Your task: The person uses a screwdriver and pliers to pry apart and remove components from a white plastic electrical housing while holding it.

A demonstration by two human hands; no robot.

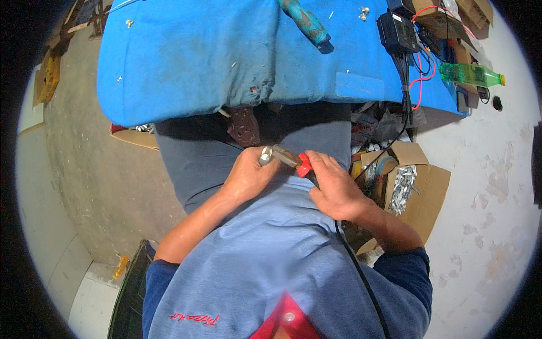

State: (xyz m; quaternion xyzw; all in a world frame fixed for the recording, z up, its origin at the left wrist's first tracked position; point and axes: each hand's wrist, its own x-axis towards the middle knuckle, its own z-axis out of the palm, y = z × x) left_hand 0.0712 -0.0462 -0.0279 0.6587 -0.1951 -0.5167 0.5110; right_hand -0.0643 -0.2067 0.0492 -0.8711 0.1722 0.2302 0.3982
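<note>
In front of my waist, just this side of the table edge, both hands are close together. My left hand [252, 176] is closed round a small grey cylindrical piece [265, 155] with a pale end sticking up past the fingers. My right hand [334, 185] grips a red-handled metal tool [289, 158], perhaps pliers. Its grey-brown metal head points left and reaches the small piece at my left fingers. Most of the tool's handle is hidden in my right palm, so its exact kind is unclear.
A blue cloth-covered table [186, 62] lies ahead, with a teal-wrapped tool [305, 25] on it. At its right are a black power box [397, 33] with cables and a green bottle [471, 74]. An open cardboard box [426, 195] stands right of my legs. A black cable [361, 271] crosses my shirt.
</note>
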